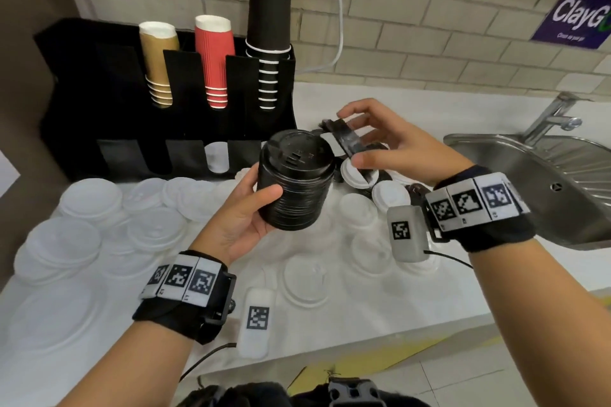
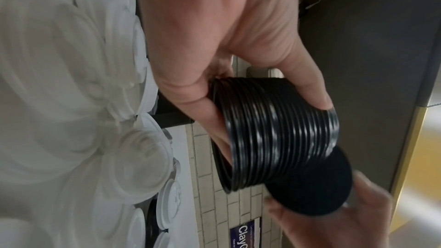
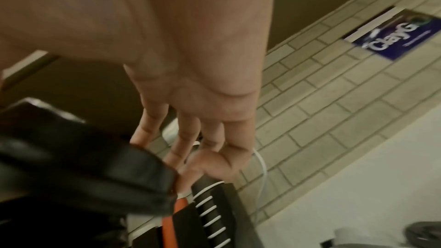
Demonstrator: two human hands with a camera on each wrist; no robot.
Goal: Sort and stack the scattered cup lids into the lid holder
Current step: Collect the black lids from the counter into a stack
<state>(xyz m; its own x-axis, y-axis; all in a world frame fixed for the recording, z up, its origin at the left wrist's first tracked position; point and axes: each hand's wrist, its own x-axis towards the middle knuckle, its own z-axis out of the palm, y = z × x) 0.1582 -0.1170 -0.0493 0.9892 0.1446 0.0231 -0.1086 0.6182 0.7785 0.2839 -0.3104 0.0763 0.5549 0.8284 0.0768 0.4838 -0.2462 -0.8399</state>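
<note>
Black plastic cup lids in a ribbed stack [image 1: 296, 187] sit at frame centre, gripped by the left hand [image 1: 244, 218]. Just right, the right hand [image 1: 393, 145] pinches a single black lid [image 1: 347, 139]. Upper right, a purple wall sign [image 1: 577, 11] reads "ClayG".

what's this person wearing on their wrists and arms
Forearms are bare, no sleeves. Each wrist carries a black fabric wrist strap topped with white blocks printed with black square codes. A white coded tag box with a thin black cable hangs by each.

White counter [image 1: 413, 294] carries scattered clear lids [image 1: 99, 198], apparently white lids [image 1: 390, 196].
</note>
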